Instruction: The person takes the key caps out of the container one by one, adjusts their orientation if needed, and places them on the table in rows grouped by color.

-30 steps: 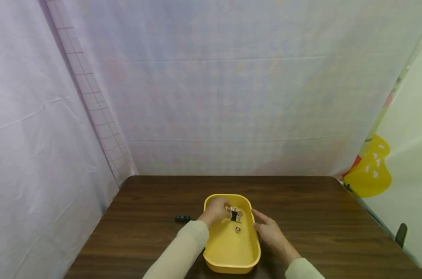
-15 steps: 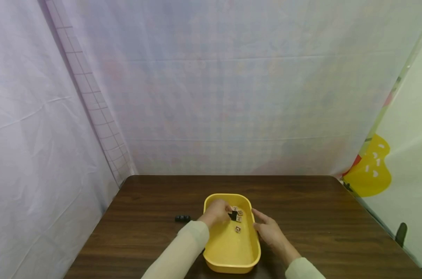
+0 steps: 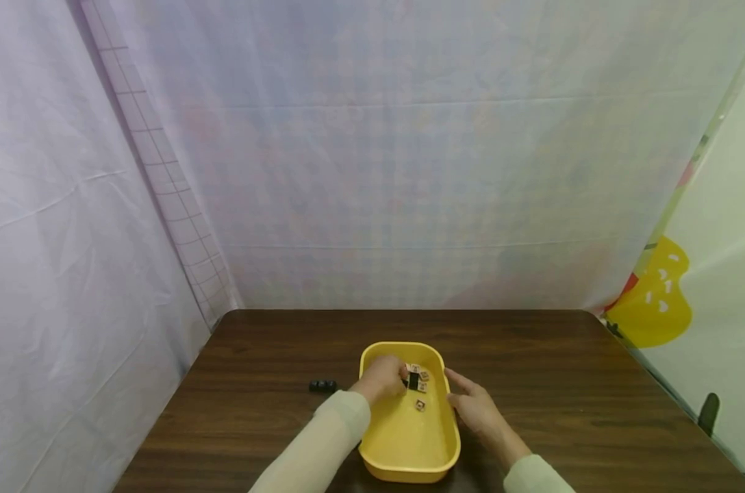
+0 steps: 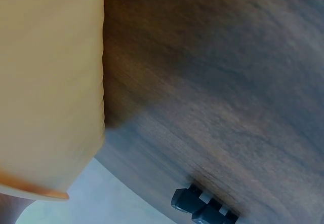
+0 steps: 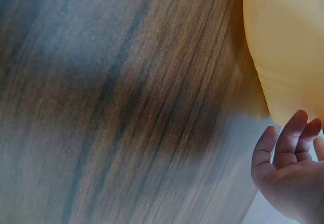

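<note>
My left hand (image 3: pixel 381 376) reaches over the left rim into the far half of a yellow tray (image 3: pixel 409 445). Its curled fingers hold a small block, mostly hidden behind them, with a dark edge at the fingertips. Close beside it lie several small pale blocks with dark printed faces and a flat black piece (image 3: pixel 413 381). One printed block (image 3: pixel 420 405) sits apart, nearer to me. On the tray's right side, my right hand (image 3: pixel 480 414) touches the rim with index finger and thumb. In the right wrist view, its other fingers (image 5: pixel 291 138) bend loosely against the outer wall.
A short black strip (image 3: pixel 322 386) of joined pieces lies on the dark wooden table (image 3: pixel 274 424), left of the tray. It also shows low in the left wrist view. White curtains (image 3: pixel 372 205) hang behind the table, and patterned sheeting (image 3: pixel 650 301) covers the right side.
The left fingers have shifted slightly at the blocks. A printed face that showed between them earlier is now covered, and a dark edge shows instead. Right hand and tray stay put.
</note>
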A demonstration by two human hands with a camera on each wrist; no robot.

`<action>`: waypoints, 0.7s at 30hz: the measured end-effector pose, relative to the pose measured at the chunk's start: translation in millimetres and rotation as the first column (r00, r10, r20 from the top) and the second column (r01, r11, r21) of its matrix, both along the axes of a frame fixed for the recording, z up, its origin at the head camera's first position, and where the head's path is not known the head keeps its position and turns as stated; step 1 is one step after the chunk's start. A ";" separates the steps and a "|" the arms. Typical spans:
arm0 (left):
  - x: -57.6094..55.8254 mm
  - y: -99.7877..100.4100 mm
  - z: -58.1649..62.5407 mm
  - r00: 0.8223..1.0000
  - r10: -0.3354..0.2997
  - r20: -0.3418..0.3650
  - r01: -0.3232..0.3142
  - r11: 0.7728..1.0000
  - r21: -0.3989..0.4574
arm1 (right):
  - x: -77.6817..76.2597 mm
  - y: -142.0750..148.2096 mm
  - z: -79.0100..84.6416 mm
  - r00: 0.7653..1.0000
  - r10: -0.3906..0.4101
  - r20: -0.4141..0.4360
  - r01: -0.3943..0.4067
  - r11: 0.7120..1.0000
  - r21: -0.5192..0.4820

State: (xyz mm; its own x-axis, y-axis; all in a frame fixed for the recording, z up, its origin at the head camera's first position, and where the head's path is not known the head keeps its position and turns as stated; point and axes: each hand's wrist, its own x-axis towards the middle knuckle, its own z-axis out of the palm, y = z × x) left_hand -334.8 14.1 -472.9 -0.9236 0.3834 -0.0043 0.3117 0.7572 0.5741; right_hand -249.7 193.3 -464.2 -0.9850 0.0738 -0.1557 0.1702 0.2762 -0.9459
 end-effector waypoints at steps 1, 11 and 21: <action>0.0 -0.1 -0.4 1.000 -0.002 -0.004 0.002 1.000 0.004 | -0.1 -0.3 -0.1 1.000 0.000 -0.001 0.000 1.000 -0.003; 2.8 -1.9 3.9 0.999 0.022 0.028 -0.023 0.999 0.037 | -1.4 -0.5 0.1 1.000 0.000 0.009 0.000 1.000 0.005; 1.8 -5.1 13.3 0.998 0.007 0.070 -0.013 0.996 0.088 | -0.5 -0.8 -0.8 1.000 -0.005 0.011 0.005 1.000 0.000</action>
State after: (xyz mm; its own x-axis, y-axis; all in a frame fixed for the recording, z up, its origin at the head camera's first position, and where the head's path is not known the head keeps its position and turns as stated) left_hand -333.0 9.0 -459.6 -0.9259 0.3760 -0.0349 0.2615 0.7051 0.6591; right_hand -250.2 192.5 -465.0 -0.9829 0.0788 -0.1661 0.1816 0.2755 -0.9440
